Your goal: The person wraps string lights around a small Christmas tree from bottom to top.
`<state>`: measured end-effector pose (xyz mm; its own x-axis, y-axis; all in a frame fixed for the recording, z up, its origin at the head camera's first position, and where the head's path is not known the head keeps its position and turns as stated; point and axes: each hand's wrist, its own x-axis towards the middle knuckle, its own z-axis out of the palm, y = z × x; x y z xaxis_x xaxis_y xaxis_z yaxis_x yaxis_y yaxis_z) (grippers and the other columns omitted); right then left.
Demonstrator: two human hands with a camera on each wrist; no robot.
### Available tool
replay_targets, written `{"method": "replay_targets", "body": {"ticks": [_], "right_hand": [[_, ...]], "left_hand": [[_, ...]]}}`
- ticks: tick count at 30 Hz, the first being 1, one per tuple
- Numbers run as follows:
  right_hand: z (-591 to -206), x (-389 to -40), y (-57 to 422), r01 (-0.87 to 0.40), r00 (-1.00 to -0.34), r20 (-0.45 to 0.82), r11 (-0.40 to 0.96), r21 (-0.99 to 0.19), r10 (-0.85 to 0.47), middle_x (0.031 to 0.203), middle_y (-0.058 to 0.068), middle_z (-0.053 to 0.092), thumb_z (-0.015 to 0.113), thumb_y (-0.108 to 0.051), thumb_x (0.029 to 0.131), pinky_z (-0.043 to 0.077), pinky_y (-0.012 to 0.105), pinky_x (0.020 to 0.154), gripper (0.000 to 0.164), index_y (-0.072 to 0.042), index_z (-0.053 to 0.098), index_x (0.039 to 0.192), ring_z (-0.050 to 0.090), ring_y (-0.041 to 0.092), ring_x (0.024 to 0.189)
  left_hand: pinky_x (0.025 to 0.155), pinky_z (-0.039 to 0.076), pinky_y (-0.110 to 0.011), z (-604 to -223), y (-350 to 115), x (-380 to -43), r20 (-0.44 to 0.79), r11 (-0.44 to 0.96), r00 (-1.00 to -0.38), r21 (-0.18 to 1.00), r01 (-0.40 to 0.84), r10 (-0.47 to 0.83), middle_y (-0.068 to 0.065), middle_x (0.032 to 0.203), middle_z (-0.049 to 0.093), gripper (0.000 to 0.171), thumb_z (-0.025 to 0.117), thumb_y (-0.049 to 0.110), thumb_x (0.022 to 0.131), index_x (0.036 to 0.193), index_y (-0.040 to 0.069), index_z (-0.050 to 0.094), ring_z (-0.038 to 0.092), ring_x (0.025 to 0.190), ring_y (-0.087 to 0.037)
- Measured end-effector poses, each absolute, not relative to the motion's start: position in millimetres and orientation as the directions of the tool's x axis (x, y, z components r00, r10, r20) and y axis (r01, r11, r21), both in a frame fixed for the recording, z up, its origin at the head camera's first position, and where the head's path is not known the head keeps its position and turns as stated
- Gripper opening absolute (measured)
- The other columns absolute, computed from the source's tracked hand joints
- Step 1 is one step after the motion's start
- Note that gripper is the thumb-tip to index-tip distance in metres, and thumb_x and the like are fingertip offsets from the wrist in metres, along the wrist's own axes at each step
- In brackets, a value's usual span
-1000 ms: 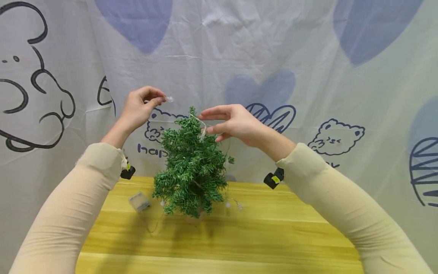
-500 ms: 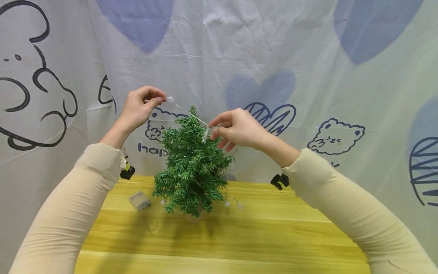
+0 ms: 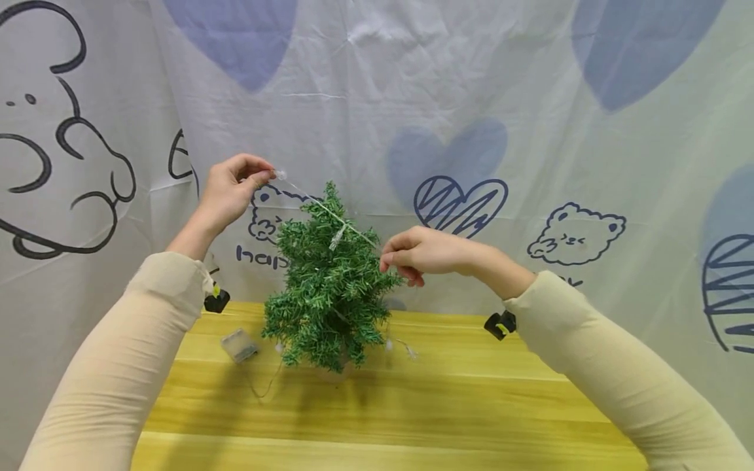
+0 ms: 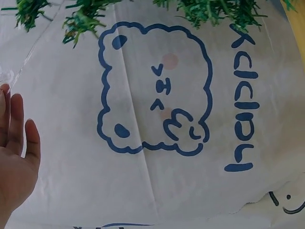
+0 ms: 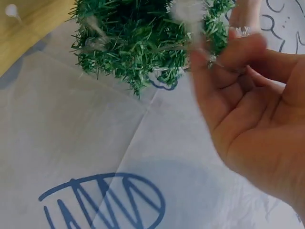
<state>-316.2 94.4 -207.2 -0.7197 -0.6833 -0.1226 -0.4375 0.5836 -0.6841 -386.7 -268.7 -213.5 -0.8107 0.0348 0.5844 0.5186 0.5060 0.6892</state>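
Observation:
A small artificial Christmas tree point(image 3: 332, 281) with green needles stands between my hands. My left hand point(image 3: 230, 186) pinches a string of lights point(image 3: 315, 199) near a clear bulb point(image 3: 281, 174), above and left of the treetop. From there the thin wire slants down to the right across the upper branches, with a clear light piece point(image 3: 336, 239) hanging from it. Beside the tree's right side, my right hand point(image 3: 432, 252) grips the wire with curled fingers. In the right wrist view a blurred whitish bulb point(image 5: 188, 9) shows at that hand's fingertips.
A clear battery box point(image 3: 239, 345) lies on the yellow wooden table point(image 3: 471, 405), left of the tree, with a thin lead point(image 3: 262, 394) looping from it. Small bulbs point(image 3: 410, 352) show at the tree's right. A printed cloth point(image 3: 365, 78) hangs close behind.
My right hand has moved right and down from near the treetop, drawing the wire out straight across the branches. My left hand has shifted slightly left, still pinching the string.

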Motion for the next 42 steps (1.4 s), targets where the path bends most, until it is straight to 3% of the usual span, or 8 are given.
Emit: {"method": "replay_targets", "body": {"ticks": [7,13,16,20,22,25,33,42], "right_hand": [[-206.4,-319.3,115.7,-0.367,-0.657,-0.03,0.354,-0.86,-0.753,0.084,0.011,0.057,0.044,-0.017,0.113,0.043,0.027,0.051,0.026,-0.003,0.066,0.114,0.049,0.017,0.061],[-210.2,-321.2,128.4,-0.329,-0.624,0.097,0.148,-0.932,-0.775,0.079,0.01,0.052,0.045,-0.011,0.111,0.057,0.046,0.092,0.02,-0.004,0.063,0.113,0.062,0.024,0.075],[-212.1,-325.2,130.9,-0.47,-0.677,0.18,0.23,-0.852,-0.714,0.083,0.011,0.055,0.047,-0.015,0.112,0.058,0.044,0.085,0.022,-0.007,0.064,0.122,0.064,0.025,0.076],[-212.7,-334.4,130.5,-0.69,-0.706,0.354,0.48,-0.542,-0.614,0.092,0.008,0.066,0.05,-0.018,0.112,0.047,0.035,0.067,0.026,-0.01,0.071,0.124,0.055,0.022,0.069],[-213.5,-338.7,130.6,-0.722,-0.691,0.43,0.558,-0.409,-0.581,0.096,0.005,0.07,0.051,-0.017,0.111,0.045,0.036,0.068,0.025,-0.01,0.074,0.121,0.051,0.021,0.068],[-214.7,-342.2,134.3,-0.719,-0.693,0.443,0.588,-0.371,-0.568,0.093,0.005,0.071,0.054,-0.016,0.11,0.044,0.037,0.068,0.023,-0.009,0.075,0.118,0.05,0.02,0.069],[-204.7,-330.2,153.3,-0.533,-0.742,0.174,0.413,-0.738,-0.647,0.07,0.008,0.051,0.052,-0.023,0.111,0.034,0.028,0.048,0.028,-0.007,0.072,0.124,0.037,0.015,0.051],[-193.3,-305.3,137.5,-0.354,-0.696,0.219,0.062,-0.933,-0.684,0.072,0.003,0.048,0.053,-0.017,0.11,0.025,0.031,0.048,0.025,-0.009,0.071,0.126,0.034,0.015,0.051]], "left_hand": [[0.088,0.052,-0.019,-219.3,-269.2,-386.4,0.57,0.506,-0.82,0.696,0.509,0.04,-0.006,0.115,0.07,0.021,0.061,0.018,0.107,0.123,0.006,0.068,0.065,0.102,-0.013],[0.086,0.052,-0.018,-224.0,-270.6,-388.1,0.556,0.478,-0.83,0.718,0.506,0.045,-0.002,0.113,0.07,0.02,0.061,0.016,0.107,0.123,0.006,0.067,0.064,0.101,-0.009],[0.089,0.051,-0.018,-226.2,-272.8,-388.3,0.546,0.474,-0.836,0.725,0.5,0.046,-0.004,0.116,0.07,0.021,0.06,0.016,0.107,0.125,0.005,0.066,0.064,0.102,-0.01],[0.091,0.051,-0.018,-228.5,-276.4,-387.7,0.528,0.487,-0.848,0.731,0.477,0.038,-0.006,0.119,0.07,0.022,0.059,0.016,0.108,0.126,0.005,0.065,0.063,0.103,-0.009],[0.092,0.051,-0.019,-229.2,-277.7,-387.8,0.519,0.494,-0.854,0.733,0.468,0.038,-0.006,0.12,0.069,0.022,0.059,0.016,0.108,0.126,0.006,0.065,0.063,0.103,-0.008],[0.093,0.051,-0.02,-230.0,-278.6,-388.1,0.514,0.495,-0.857,0.734,0.466,0.044,-0.005,0.12,0.07,0.023,0.059,0.017,0.108,0.127,0.007,0.065,0.063,0.103,-0.008],[0.086,0.052,-0.02,-230.6,-284.3,-388.5,0.567,0.448,-0.824,0.733,0.512,0.015,0.009,0.106,0.07,0.024,0.061,0.019,0.107,0.125,0.004,0.066,0.064,0.097,-0.008],[0.077,0.051,-0.017,-243.9,-291.0,-391.5,0.524,0.447,-0.852,0.766,0.462,-0.018,0.005,0.106,0.074,0.026,0.063,0.021,0.106,0.126,0.005,0.066,0.066,0.091,-0.004]]}}
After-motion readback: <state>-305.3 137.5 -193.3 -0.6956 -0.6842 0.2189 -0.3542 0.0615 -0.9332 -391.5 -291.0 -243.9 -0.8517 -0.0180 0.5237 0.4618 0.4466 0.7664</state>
